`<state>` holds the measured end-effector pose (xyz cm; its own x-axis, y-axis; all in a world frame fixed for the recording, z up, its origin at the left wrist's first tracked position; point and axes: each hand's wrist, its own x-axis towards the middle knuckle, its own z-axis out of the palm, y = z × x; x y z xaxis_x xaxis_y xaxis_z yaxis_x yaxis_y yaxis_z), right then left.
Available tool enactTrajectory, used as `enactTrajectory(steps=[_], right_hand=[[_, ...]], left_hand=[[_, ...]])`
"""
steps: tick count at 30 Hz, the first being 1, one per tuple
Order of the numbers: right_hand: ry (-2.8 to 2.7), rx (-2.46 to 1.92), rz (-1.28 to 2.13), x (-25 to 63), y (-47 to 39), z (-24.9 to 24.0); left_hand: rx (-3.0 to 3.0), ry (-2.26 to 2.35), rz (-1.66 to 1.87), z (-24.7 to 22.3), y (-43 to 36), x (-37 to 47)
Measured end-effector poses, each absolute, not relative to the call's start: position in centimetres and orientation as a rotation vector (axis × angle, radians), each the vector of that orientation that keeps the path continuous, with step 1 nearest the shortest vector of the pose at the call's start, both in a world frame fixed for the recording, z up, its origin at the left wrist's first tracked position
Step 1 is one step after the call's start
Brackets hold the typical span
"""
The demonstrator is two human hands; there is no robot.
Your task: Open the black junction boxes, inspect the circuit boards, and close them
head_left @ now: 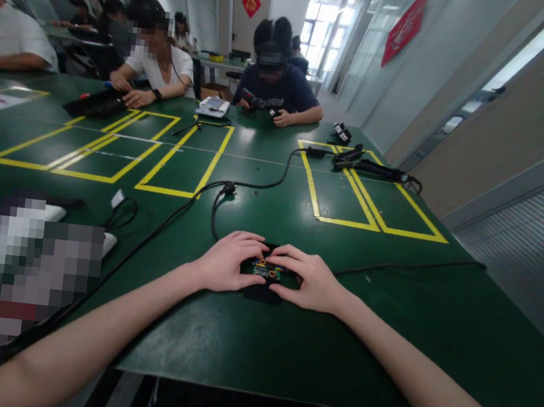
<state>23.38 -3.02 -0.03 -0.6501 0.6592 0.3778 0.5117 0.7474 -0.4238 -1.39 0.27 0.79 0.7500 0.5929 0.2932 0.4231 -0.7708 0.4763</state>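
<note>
In the head view, a small green circuit board with orange ring-shaped coils sits in front of me, dark parts around it. My left hand curls around its left side, thumb along the near edge and fingers over the far edge. From the right, my right hand holds it the same way, with thumb and fingers bent around it. Under the hands lies a flat black piece on the green table. Fingers partly hide the board's ends.
A black cable with a plug crosses the table to my left. Yellow tape rectangles mark the surface. Black cabled gear lies far right, a black tray far left. A person works opposite; others sit left.
</note>
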Motion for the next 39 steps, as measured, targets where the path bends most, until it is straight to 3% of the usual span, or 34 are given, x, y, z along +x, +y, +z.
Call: enactTrajectory(steps=[12,28,39], right_hand=[[-2.354,-1.123,0.316,22.4,-3.2,-0.2],[-2.322,-1.057,0.353,22.7,-2.8,-0.3],[-2.353,-1.175,0.393,25.0,-2.2,1.0]], left_hand=[[2.551,0.808,0.770,1.0,1.1,-2.2],[2.520,0.978,0.434,1.4,1.8,-3.2],[2.446,0.955,0.525,1.5,2.1,-3.7]])
